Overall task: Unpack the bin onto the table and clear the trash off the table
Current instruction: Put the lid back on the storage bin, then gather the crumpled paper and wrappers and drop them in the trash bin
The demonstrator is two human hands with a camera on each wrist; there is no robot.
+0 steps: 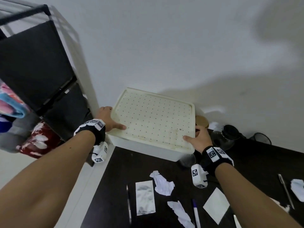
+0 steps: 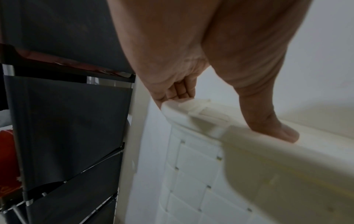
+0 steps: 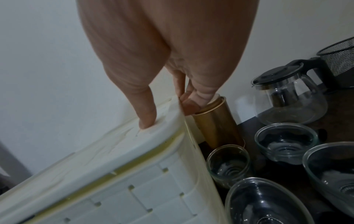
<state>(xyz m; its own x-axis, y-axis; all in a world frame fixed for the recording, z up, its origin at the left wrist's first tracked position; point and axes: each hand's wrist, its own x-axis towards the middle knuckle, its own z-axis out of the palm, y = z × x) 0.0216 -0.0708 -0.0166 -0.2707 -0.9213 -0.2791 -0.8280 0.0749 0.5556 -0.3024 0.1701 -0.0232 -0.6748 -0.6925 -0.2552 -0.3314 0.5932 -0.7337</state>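
A white bin (image 1: 144,149) with a perforated lid (image 1: 154,119) stands at the far left corner of the dark table (image 1: 115,178). My left hand (image 1: 110,119) grips the lid's left edge, thumb (image 2: 275,128) on top and fingers (image 2: 178,89) curled under the rim. My right hand (image 1: 199,137) grips the lid's right edge (image 3: 95,159) the same way, thumb (image 3: 147,118) pressing on top and fingers (image 3: 189,103) hooked beneath. Crumpled paper scraps (image 1: 162,183) (image 1: 181,213) (image 1: 297,190) lie on the near table. The bin's inside is hidden.
Right of the bin stand a gold canister (image 3: 216,125), a glass tumbler (image 3: 229,165), glass bowls (image 3: 285,142), a glass teapot (image 3: 287,97) and a mesh basket (image 3: 339,56). A foil packet (image 1: 145,197), pens (image 1: 196,213) and a white square (image 1: 216,205) lie nearer. A black shelf unit (image 1: 32,63) stands at left.
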